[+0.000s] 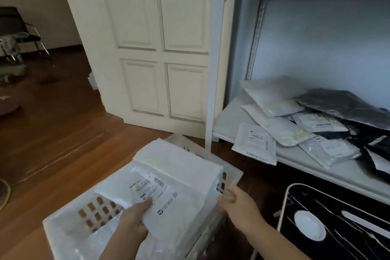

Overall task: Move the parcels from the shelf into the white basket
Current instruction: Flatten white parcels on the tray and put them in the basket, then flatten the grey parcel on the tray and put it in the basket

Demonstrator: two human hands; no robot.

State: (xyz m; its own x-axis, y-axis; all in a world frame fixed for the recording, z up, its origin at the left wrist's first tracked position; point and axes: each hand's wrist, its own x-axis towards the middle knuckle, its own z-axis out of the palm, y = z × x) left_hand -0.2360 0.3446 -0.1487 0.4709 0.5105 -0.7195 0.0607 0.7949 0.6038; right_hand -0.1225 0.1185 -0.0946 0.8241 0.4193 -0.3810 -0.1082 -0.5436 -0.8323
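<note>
Both hands reach fwd and down over the white basket [63, 232] on the wood floor [63, 133]. Left hand [133, 220] comes in from below, thumb on top of a white parcel [168, 202] w/ a printed label, fingers under its near edge, clamped on it. Right hand [240, 207] grips the same parcel's right edge by the basket's right rim, fingers curled; exact pinch is blurred. The parcel lies tilted across the basket's right half, atop another white bag [175, 158]; the basket's left part shows its perforated bottom.

To the right, a pale metal shelf [228, 124] carries the rest: white parcels [274, 112] piled overlapping at its left, one labelled white parcel [255, 143] hanging over the front edge, black poly bags [348, 107] further right. Under the shelf, a black-and-white object w/ a white frame, can't tell what. Behind the basket, a cream panelled door [158, 48] stands open; a chair [19, 34] sits far left in the next room.
</note>
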